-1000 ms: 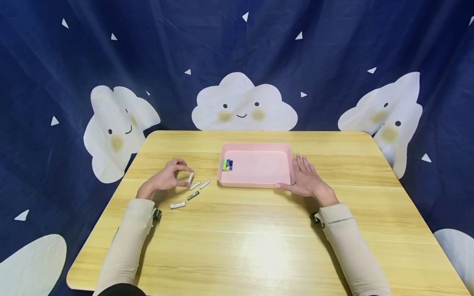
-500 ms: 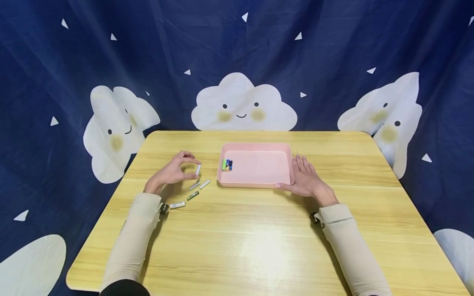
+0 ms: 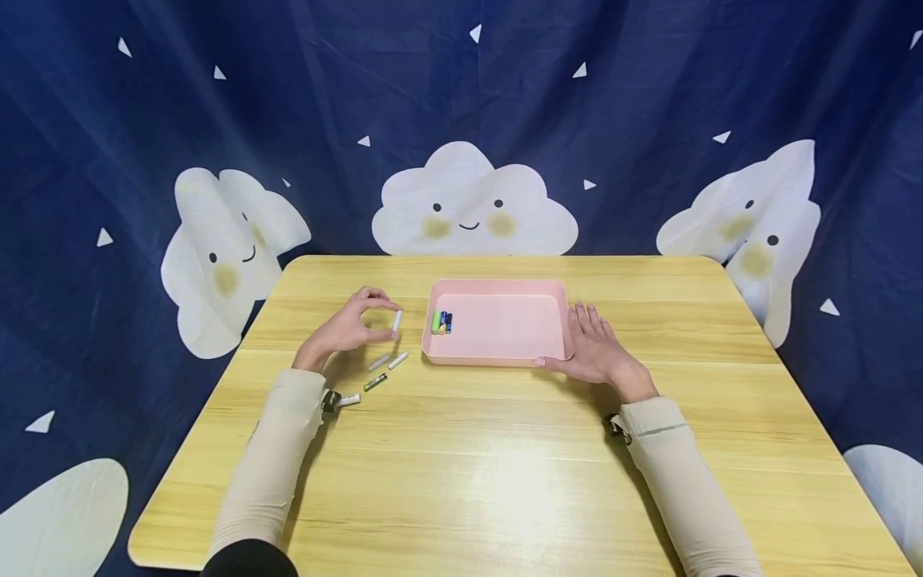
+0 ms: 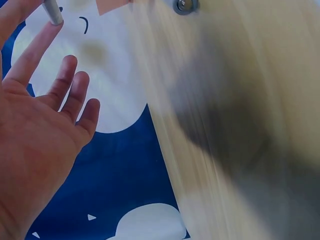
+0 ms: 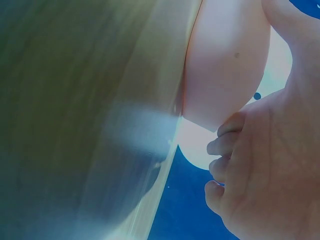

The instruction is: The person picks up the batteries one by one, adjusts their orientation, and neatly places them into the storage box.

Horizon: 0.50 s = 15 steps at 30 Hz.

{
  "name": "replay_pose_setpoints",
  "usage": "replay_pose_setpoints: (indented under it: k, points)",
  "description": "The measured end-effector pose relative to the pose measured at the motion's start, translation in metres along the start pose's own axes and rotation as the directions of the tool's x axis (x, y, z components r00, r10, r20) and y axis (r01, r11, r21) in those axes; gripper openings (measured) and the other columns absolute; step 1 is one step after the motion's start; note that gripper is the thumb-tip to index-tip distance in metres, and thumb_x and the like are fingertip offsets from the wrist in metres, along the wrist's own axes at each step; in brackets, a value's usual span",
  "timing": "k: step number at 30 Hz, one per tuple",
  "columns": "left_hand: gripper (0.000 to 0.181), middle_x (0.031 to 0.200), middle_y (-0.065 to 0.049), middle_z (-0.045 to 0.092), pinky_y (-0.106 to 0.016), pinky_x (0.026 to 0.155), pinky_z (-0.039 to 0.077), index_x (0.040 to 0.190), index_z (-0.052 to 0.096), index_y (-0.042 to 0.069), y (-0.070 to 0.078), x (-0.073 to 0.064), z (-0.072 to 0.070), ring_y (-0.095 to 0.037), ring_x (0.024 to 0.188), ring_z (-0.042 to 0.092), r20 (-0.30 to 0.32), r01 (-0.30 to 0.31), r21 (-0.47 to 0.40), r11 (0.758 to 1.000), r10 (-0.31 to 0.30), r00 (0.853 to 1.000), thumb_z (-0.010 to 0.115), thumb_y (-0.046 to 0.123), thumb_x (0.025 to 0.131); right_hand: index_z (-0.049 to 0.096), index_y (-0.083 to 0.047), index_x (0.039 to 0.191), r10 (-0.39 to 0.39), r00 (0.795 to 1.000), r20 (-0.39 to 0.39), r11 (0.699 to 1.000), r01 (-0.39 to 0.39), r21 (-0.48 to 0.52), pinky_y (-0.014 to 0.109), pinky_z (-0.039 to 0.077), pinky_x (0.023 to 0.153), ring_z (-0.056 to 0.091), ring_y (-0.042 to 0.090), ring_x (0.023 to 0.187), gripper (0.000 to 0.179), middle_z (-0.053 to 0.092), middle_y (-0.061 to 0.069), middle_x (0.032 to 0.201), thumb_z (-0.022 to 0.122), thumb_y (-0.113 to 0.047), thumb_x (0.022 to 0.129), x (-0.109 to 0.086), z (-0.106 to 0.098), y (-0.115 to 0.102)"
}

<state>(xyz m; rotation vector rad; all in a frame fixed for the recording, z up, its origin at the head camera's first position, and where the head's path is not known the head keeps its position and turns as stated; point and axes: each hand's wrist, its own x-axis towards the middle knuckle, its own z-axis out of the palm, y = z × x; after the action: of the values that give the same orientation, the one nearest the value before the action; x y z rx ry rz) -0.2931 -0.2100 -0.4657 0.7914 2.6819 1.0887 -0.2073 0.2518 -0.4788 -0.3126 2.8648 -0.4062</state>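
My left hand (image 3: 348,327) pinches a white battery (image 3: 397,320) between thumb and fingertips, above the table and just left of the pink tray (image 3: 508,328). In the left wrist view that battery (image 4: 53,12) shows at the top edge, the other fingers loosely spread. Several batteries lie together at the tray's left end, among them a green battery (image 3: 436,322). My right hand (image 3: 594,354) rests along the tray's right side, fingers straight, thumb at the front rim. The right wrist view shows the tray's outer wall (image 5: 225,60) beside that palm.
On the wooden table (image 3: 461,465), below my left hand, lie a white battery (image 3: 398,361), a greyish battery (image 3: 378,362) and a dark green battery (image 3: 376,382). Another white battery (image 3: 350,399) is partly hidden by the left wrist camera. A blue cloud-patterned curtain (image 3: 332,96) hangs behind.
My left hand has lifted the white battery from beside the others and moved it right and away from me, toward the tray. My right hand and the tray have stayed in place.
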Motion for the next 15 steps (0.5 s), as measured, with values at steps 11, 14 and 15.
replay_pose_setpoints:
  k: [11, 14, 15]
  points:
    - [0.052, 0.138, -0.016, 0.047, -0.063, 0.114, 0.035, 0.132, 0.07, 0.011, 0.01, 0.016, 0.008, -0.038, 0.132, 0.043, -0.025, -0.008, -0.068, 0.998, 0.007, 1.0, 0.086, 0.026, 0.085, -0.001, 0.011, 0.161, -0.001, 1.0, -0.001, 1.0, 0.001, -0.006, 0.063, 0.003, 0.129, -0.006, 0.049, 0.16, 0.13, -0.006, 0.03, 0.171, 0.052, -0.082, 0.088, 0.0, 0.0, 0.0]
    - [0.052, 0.137, -0.015, 0.048, -0.063, 0.114, 0.035, 0.131, 0.07, 0.011, 0.014, 0.022, 0.011, -0.041, 0.132, 0.043, -0.031, -0.012, -0.093, 0.996, 0.009, 0.999, 0.087, 0.027, 0.085, -0.002, 0.011, 0.161, -0.002, 1.0, -0.002, 1.0, 0.002, -0.005, 0.063, 0.003, 0.129, -0.006, 0.049, 0.16, 0.13, -0.006, 0.03, 0.171, 0.052, -0.082, 0.088, 0.0, 0.0, 0.0]
    - [0.052, 0.137, -0.016, 0.048, -0.063, 0.114, 0.035, 0.132, 0.07, 0.011, 0.014, 0.024, 0.013, -0.041, 0.132, 0.043, -0.032, -0.014, -0.095, 0.995, 0.012, 0.999, 0.086, 0.027, 0.085, -0.002, 0.011, 0.161, -0.002, 1.0, -0.002, 1.0, 0.002, -0.005, 0.063, 0.003, 0.129, -0.006, 0.049, 0.16, 0.13, -0.006, 0.03, 0.171, 0.052, -0.082, 0.088, 0.0, 0.0, 0.0]
